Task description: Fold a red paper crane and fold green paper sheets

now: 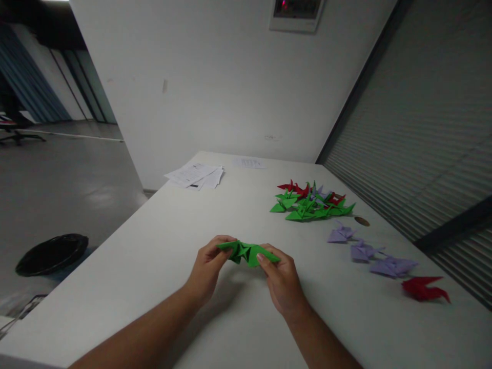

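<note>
A green folded paper figure [246, 252] hangs just above the white table [161, 241], held between both hands. My left hand [207, 266] pinches its left wing with thumb and fingers closed. My right hand [282, 279] pinches the right wing the same way. Both forearms reach in from the bottom edge.
A pile of green, red and purple paper figures [311, 202] lies at the right rear. Three purple ones [363, 251] and a red one [423, 288] trail along the right edge. White sheets [196, 175] lie at the far left corner. A black bin [52, 252] stands on the floor at left.
</note>
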Motion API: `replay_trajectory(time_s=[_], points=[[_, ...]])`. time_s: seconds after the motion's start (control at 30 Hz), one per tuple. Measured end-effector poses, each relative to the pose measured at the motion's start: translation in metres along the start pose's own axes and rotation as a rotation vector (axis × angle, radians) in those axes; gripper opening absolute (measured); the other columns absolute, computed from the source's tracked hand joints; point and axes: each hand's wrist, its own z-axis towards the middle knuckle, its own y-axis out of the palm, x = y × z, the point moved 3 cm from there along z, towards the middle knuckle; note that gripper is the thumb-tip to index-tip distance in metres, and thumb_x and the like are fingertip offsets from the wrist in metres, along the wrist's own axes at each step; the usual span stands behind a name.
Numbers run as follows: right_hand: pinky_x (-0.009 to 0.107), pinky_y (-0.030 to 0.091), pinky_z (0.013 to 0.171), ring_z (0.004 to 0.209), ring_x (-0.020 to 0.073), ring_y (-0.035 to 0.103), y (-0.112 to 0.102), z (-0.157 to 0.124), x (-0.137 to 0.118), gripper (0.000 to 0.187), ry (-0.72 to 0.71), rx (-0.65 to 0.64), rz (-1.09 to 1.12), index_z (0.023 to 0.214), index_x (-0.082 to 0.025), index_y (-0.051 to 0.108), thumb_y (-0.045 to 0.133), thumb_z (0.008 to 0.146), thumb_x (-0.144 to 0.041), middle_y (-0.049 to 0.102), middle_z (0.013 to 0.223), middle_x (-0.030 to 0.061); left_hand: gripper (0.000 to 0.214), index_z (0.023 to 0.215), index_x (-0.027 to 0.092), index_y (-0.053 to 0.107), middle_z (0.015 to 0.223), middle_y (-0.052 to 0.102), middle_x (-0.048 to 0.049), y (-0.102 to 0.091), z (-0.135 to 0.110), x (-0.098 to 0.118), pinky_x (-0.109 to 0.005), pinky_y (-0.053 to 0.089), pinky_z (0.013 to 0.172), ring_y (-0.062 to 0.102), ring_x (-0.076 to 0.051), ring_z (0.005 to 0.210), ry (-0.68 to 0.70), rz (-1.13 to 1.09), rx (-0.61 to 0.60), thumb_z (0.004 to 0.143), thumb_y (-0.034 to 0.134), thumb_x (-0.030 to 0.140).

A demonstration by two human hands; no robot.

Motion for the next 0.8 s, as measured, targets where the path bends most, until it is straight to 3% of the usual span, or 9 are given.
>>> replay_trajectory(time_s=[0.27, 0.4, 0.5, 0.6, 0.7, 0.8], points=[[0.030, 0.054, 0.076, 0.084, 0.0207, 0.067, -0.005, -0.003, -0.012, 0.014, -0.294, 0.056, -0.403, 0.084, -0.020, 0.071, 0.065, 0.094, -0.027, 0.071, 0.088, 0.0061, 0.017, 0.097, 0.018, 0.071, 0.095, 0.069, -0.0081, 0.002, -0.001, 0.027, -0.034, 0.053, 0.079, 0.065, -0.019, 0.088, 0.310, 0.461, -0.138, 0.101, 0.057, 0.026], [0.028, 0.056, 0.070, 0.078, 0.0193, 0.068, -0.004, -0.007, -0.013, 0.009, -0.312, 0.082, -0.453, 0.088, -0.020, 0.071, 0.064, 0.093, -0.024, 0.071, 0.086, 0.0058, 0.019, 0.098, 0.018, 0.070, 0.095, 0.069, -0.0083, 0.005, -0.002, 0.032, -0.034, 0.052, 0.076, 0.064, -0.019, 0.085, 0.351, 0.512, -0.175, 0.102, 0.053, 0.026], [0.026, 0.057, 0.065, 0.072, 0.0180, 0.068, -0.006, -0.008, -0.011, 0.008, -0.271, 0.119, -0.430, 0.091, -0.019, 0.070, 0.065, 0.092, -0.026, 0.071, 0.083, 0.0048, 0.022, 0.103, 0.018, 0.070, 0.100, 0.071, -0.0094, 0.005, -0.002, 0.030, -0.035, 0.052, 0.081, 0.066, -0.021, 0.091, 0.320, 0.491, -0.201, 0.102, 0.052, 0.029], [0.026, 0.057, 0.062, 0.066, 0.0166, 0.066, -0.009, -0.008, -0.008, 0.011, -0.236, 0.152, -0.400, 0.089, -0.019, 0.069, 0.066, 0.092, -0.029, 0.069, 0.076, 0.0032, 0.025, 0.107, 0.018, 0.072, 0.100, 0.073, -0.0092, 0.004, -0.003, 0.022, -0.035, 0.052, 0.081, 0.067, -0.021, 0.091, 0.204, 0.446, -0.251, 0.102, 0.053, 0.033], [0.026, 0.056, 0.057, 0.061, 0.0163, 0.063, -0.014, -0.006, -0.005, 0.018, -0.181, 0.181, -0.380, 0.082, -0.019, 0.066, 0.067, 0.091, -0.034, 0.066, 0.071, 0.0025, 0.026, 0.097, 0.016, 0.072, 0.091, 0.072, -0.0070, 0.004, -0.001, 0.016, -0.033, 0.052, 0.076, 0.066, -0.020, 0.084, 0.090, 0.358, -0.279, 0.100, 0.055, 0.036], [0.027, 0.056, 0.053, 0.057, 0.0166, 0.062, -0.016, -0.004, -0.002, 0.026, -0.086, 0.194, -0.363, 0.075, -0.021, 0.062, 0.068, 0.090, -0.041, 0.063, 0.065, 0.0016, 0.022, 0.086, 0.016, 0.069, 0.082, 0.067, -0.0042, 0.003, 0.001, 0.012, -0.030, 0.049, 0.071, 0.061, -0.017, 0.077, -0.015, 0.244, -0.234, 0.095, 0.060, 0.034]])
